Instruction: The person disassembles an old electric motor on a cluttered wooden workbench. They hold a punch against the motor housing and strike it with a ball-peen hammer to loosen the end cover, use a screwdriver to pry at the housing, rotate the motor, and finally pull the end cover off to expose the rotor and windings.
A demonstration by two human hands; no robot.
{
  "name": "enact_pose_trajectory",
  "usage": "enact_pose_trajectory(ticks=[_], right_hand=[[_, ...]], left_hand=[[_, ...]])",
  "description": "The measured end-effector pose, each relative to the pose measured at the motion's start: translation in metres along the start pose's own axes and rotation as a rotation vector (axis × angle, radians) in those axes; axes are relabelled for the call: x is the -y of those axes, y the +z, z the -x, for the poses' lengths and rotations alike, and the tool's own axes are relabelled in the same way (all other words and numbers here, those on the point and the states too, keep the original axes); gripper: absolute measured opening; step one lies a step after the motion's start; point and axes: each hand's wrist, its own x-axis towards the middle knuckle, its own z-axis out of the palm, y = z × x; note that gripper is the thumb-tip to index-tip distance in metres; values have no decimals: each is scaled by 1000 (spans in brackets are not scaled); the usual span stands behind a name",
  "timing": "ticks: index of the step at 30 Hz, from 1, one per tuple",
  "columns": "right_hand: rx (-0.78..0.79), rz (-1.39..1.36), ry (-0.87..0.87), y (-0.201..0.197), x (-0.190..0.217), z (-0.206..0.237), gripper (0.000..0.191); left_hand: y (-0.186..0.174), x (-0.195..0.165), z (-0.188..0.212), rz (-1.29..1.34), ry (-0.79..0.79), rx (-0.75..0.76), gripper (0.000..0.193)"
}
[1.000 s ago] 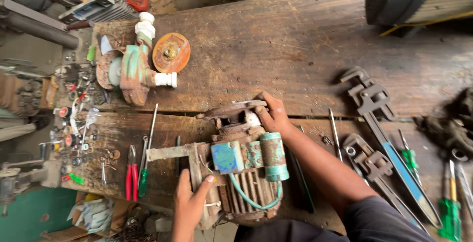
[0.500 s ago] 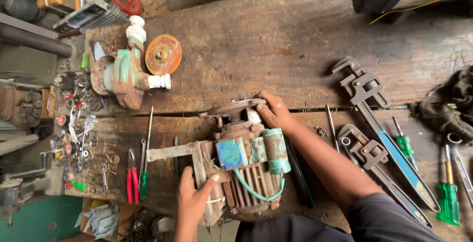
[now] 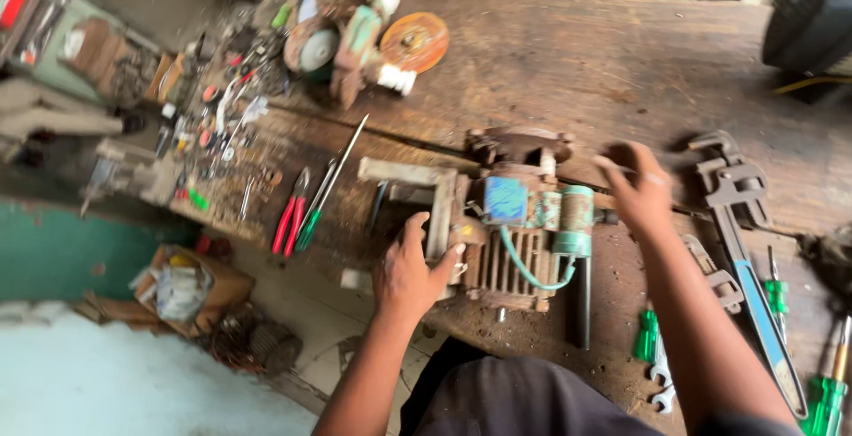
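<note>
A rusty electric motor (image 3: pixel 510 223) with a blue box, a green capacitor and a green cable lies on the worn wooden bench (image 3: pixel 577 63). My left hand (image 3: pixel 410 267) grips its near-left end, at the metal bracket. Off the motor to its right hovers my right hand (image 3: pixel 635 189), blurred, fingers spread, holding nothing.
A large pipe wrench (image 3: pixel 741 232) and green-handled screwdrivers (image 3: pixel 821 383) lie right of the motor. Red pliers (image 3: pixel 291 210) and a long screwdriver (image 3: pixel 330 183) lie to its left. A second pump with an orange disc (image 3: pixel 413 41) stands at the back. Small parts litter the left edge.
My right hand has come off the motor's far top and moved right, fingers open. My left hand stays on the near end. The view has swung left.
</note>
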Motion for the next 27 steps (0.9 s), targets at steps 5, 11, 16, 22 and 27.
enact_pose_trajectory(ticks=[5,11,16,22,27], right_hand=[[-43,-203,105,-34,-22,65,21],[36,-47,100,-58,-32,126,18],[58,66,77,-44,3,155,22],[-108,249,139,9,63,200,26],[-125,642,247,44,93,228,38]], left_hand=[[-39,51,35,108,213,-306,52],[-69,177,10,337,-272,-204,38],[-40,205,-75,127,-176,190,43],[-27,169,-128,-248,-108,342,53],[-26,172,-131,-125,-65,329,41]])
